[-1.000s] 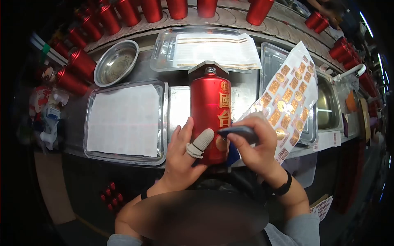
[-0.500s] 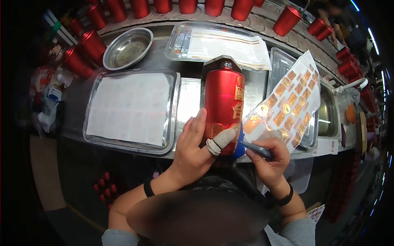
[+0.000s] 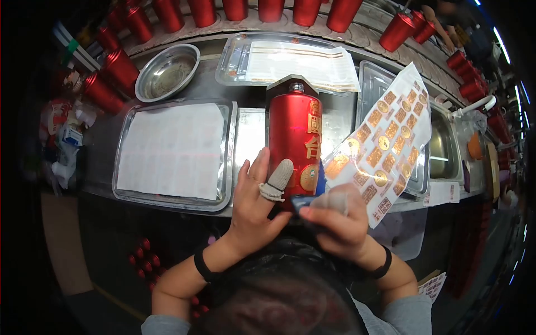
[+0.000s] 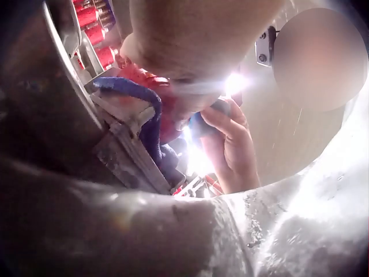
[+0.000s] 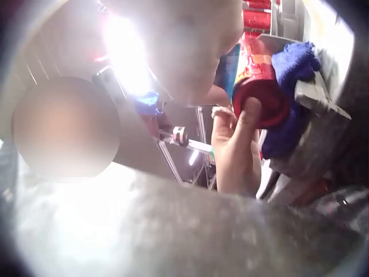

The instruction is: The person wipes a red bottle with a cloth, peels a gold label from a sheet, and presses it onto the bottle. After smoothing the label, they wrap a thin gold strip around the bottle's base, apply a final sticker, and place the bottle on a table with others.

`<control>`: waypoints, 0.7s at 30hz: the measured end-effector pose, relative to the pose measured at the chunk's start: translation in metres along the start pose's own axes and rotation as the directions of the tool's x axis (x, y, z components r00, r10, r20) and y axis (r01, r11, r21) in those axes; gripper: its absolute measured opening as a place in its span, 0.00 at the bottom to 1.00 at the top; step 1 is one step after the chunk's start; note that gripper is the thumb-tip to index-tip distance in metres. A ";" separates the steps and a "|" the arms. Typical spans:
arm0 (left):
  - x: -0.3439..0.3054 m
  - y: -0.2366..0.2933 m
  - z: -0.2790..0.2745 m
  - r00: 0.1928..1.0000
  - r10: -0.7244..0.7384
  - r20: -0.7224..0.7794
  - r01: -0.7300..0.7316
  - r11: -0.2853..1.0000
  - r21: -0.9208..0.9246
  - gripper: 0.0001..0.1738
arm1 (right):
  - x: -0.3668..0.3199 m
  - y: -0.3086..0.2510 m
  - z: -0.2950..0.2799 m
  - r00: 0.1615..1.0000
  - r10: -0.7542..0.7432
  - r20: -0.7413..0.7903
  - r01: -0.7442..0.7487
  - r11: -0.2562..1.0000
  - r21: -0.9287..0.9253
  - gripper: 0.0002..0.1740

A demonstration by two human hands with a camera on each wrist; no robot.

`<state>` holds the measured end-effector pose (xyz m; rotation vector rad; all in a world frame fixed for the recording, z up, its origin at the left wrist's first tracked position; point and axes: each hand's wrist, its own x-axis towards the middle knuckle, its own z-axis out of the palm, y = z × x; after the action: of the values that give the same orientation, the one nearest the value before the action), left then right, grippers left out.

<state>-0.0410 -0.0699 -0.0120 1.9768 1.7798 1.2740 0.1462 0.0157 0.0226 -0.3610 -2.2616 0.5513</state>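
Observation:
A red bottle with gold characters and a round gold label lies on a stand, its neck pointing away. My left hand rests along its left side and base, a covered finger on the red surface; in the right wrist view the left thumb touches the bottle's base. My right hand grips a dark blue tool against the lower right of the bottle, below the round label. A blue cloth hangs around the stand in the left wrist view.
A sheet of gold stickers lies at the right, near a sink. A tray with a white sheet is at the left, a metal bowl behind it. Another tray and several red bottles stand farther back.
The right hand and its tool have moved from the bottle's right side to its lower end. The bottle's round label shows again, with the left covered finger lying farther left.

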 end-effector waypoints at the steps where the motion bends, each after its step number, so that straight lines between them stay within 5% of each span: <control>1: 0.000 -0.001 0.001 1.000 0.001 -0.005 -0.001 1.000 0.008 0.50 | -0.002 -0.003 0.003 0.997 -0.070 -0.025 0.069 0.997 -0.027 0.22; 4: 0.005 -0.001 -0.002 1.000 -0.002 0.010 0.001 1.000 0.027 0.54 | -0.005 -0.008 -0.004 0.994 0.105 0.014 -0.106 0.985 0.135 0.19; 6: 0.013 0.009 -0.002 1.000 -0.018 0.011 0.017 0.999 0.045 0.55 | -0.001 0.004 -0.004 0.984 0.149 -0.102 -0.150 0.989 -0.009 0.17; 9: 0.022 0.014 0.005 0.999 0.026 0.045 -0.035 0.980 0.197 0.57 | -0.011 0.002 0.000 0.933 0.358 -0.034 -0.333 0.897 0.290 0.14; 10: 0.023 0.011 0.006 0.999 0.028 0.028 -0.032 0.982 0.188 0.58 | -0.014 0.001 0.000 0.906 0.423 0.017 -0.397 0.834 0.383 0.13; 14: 0.019 0.004 0.008 0.999 0.032 0.026 -0.035 0.991 0.126 0.61 | 0.006 0.020 0.003 0.795 0.589 -0.146 -0.539 0.796 0.277 0.09; 15: 0.018 0.003 0.007 0.999 0.022 0.037 -0.025 0.995 0.101 0.59 | 0.007 0.029 0.007 0.659 0.741 -0.129 -0.629 0.637 0.445 0.09; 18: 0.012 -0.007 0.000 0.988 -0.105 0.113 0.111 0.992 -0.053 0.58 | 0.009 0.026 -0.002 0.679 0.722 -0.132 -0.569 0.631 0.527 0.11; 21: 0.007 -0.014 -0.005 0.947 -0.243 0.212 0.271 0.956 -0.113 0.58 | 0.013 0.012 0.003 0.565 0.805 -0.184 -0.510 0.515 0.689 0.10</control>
<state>-0.0557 -0.0619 -0.0145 1.6648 1.7329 1.0508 0.1364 0.0306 0.0229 -0.9888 -1.2691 1.3501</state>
